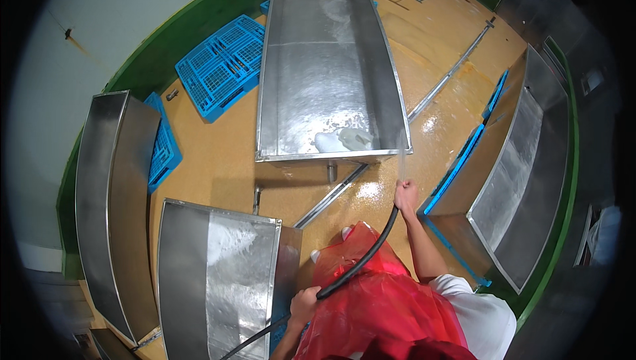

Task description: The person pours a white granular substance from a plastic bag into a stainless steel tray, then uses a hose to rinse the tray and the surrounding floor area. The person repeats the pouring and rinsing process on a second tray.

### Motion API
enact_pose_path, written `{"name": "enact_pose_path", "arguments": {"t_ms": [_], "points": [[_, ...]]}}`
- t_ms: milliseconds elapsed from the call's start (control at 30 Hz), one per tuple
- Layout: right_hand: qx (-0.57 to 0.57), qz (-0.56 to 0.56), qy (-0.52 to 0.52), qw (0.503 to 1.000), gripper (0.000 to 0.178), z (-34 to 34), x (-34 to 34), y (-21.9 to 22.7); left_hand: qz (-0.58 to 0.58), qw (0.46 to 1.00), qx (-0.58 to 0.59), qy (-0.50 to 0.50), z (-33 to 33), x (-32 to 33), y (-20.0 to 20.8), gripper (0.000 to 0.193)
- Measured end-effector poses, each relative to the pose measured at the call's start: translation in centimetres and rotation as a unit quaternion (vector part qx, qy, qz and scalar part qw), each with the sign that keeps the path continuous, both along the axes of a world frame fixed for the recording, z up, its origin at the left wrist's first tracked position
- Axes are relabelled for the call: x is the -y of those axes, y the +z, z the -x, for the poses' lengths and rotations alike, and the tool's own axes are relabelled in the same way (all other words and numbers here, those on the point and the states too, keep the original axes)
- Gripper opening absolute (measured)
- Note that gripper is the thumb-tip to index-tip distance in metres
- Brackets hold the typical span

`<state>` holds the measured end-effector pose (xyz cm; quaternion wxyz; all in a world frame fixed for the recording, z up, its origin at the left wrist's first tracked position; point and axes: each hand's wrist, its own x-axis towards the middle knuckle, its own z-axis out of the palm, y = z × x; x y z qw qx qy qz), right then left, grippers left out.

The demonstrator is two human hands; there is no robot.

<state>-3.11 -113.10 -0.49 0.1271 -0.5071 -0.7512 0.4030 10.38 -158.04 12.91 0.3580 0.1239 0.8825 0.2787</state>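
Observation:
A black hose (361, 264) runs across the front of my red apron (371, 300). My right hand (406, 194) is closed round its front end, near the right front corner of a long steel tank (334, 157). From that end a pale stream of water (401, 161) goes toward the tank's corner. Lower down, my left hand (305, 303) grips the same hose at waist height, beside the near left steel tank (278, 247). Inside the long tank, by its front wall, lie a white rounded thing and a greyish crumpled thing (354, 138) whose kind I cannot make out.
More steel tanks stand at the far left (136, 214) and on the right (470, 217). Blue plastic pallets (222, 61) lie on the left. A metal-edged floor drain (331, 197) crosses the wet orange floor (427, 81) diagonally. The hose trails off to the lower left.

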Motion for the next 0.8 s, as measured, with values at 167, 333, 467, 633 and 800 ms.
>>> {"name": "enact_pose_path", "arguments": {"t_ms": [167,333,467,633,800], "points": [[-0.107,-0.091,0.044,0.989,0.028,4.3,1.3,5.3,-0.012,0.999,-0.024,0.035,-0.9,0.5,-1.4,0.041],[-0.164,-0.046,0.053,0.984,0.028,5.9,2.1,9.1,-0.021,0.998,-0.037,0.054,-0.3,-0.3,0.9,0.038],[-0.170,0.005,0.037,0.985,0.031,5.7,2.4,9.5,-0.020,0.997,-0.036,0.064,-0.5,0.0,1.0,0.036],[-0.115,-0.064,0.030,0.991,0.026,1.1,-0.8,-0.8,-0.005,0.999,-0.028,0.032,0.5,-0.2,2.0,0.036],[-0.021,0.002,-0.010,1.000,0.028,-1.8,-1.1,-2.9,-0.006,1.000,0.020,0.010,1.3,0.2,1.3,0.046]]}}
